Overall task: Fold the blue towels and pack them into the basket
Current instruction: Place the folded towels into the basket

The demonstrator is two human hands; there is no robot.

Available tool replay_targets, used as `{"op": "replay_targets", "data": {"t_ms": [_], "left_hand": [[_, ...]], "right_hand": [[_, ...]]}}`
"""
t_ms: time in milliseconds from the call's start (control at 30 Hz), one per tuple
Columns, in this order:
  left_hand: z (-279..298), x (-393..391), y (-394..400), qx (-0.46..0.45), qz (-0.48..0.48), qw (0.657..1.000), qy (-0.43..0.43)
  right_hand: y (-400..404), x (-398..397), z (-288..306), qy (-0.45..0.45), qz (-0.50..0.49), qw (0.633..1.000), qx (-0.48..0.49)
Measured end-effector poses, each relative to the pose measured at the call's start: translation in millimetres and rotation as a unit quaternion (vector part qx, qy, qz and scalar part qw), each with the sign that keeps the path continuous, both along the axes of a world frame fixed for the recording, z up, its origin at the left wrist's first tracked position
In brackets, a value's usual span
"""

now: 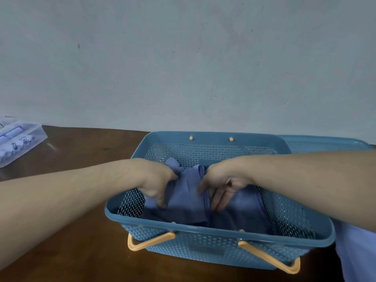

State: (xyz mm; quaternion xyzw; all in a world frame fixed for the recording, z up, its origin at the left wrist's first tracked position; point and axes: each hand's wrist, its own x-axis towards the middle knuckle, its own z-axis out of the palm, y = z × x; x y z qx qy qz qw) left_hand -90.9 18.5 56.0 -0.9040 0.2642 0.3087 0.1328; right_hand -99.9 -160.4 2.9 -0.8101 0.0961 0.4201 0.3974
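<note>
A blue perforated plastic basket point(219, 235) with an orange handle point(270, 259) stands on the brown table. Both my hands reach down inside it. My left hand point(156, 184) grips the left side of a bunched blue towel point(183, 198). My right hand point(221, 186) pinches the same towel's right side with the thumb, its fingers pointing down against the cloth. More blue towel point(244, 208) lies flat on the basket floor beneath. Another blue towel point(358, 251) lies on the table to the right of the basket.
A blue basket lid point(325, 142) lies behind the basket at the right. A clear plastic box point(18, 139) with small items sits at the far left of the table. A pale wall rises right behind the table.
</note>
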Motion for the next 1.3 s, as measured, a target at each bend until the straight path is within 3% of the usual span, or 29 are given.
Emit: {"op": "replay_targets", "data": {"t_ms": [167, 300, 533, 733, 900, 1033, 1300], "left_hand": [[-19.9, 3.5, 5.7, 0.079, -0.049, 0.991, -0.094], [-15.5, -5.9, -0.3, 0.146, -0.210, 0.939, -0.231], [-14.4, 9.0, 4.9, 0.209, -0.221, 0.943, -0.137], [-30.9, 12.1, 2.0, 0.239, -0.245, 0.932, -0.120], [2.4, 13.8, -9.2, 0.125, -0.208, 0.966, -0.093], [32.4, 3.0, -31.4, 0.003, -0.157, 0.986, -0.064], [90.8, -36.3, -118.3, -0.151, -0.123, 0.972, -0.129]], "right_hand": [[5.7, 8.5, -12.7, 0.012, 0.017, 1.000, 0.013], [7.4, 9.4, -18.2, 0.010, 0.027, 0.999, -0.030], [6.8, 12.1, -4.6, -0.098, 0.136, 0.957, -0.236], [6.1, 3.4, 5.7, -0.110, 0.183, 0.949, -0.233], [-10.0, -7.9, 35.5, -0.205, 0.193, 0.932, -0.229], [-37.9, -24.1, 67.2, -0.321, 0.228, 0.881, -0.263], [-129.1, -69.8, 115.7, -0.442, 0.119, 0.853, -0.251]]}}
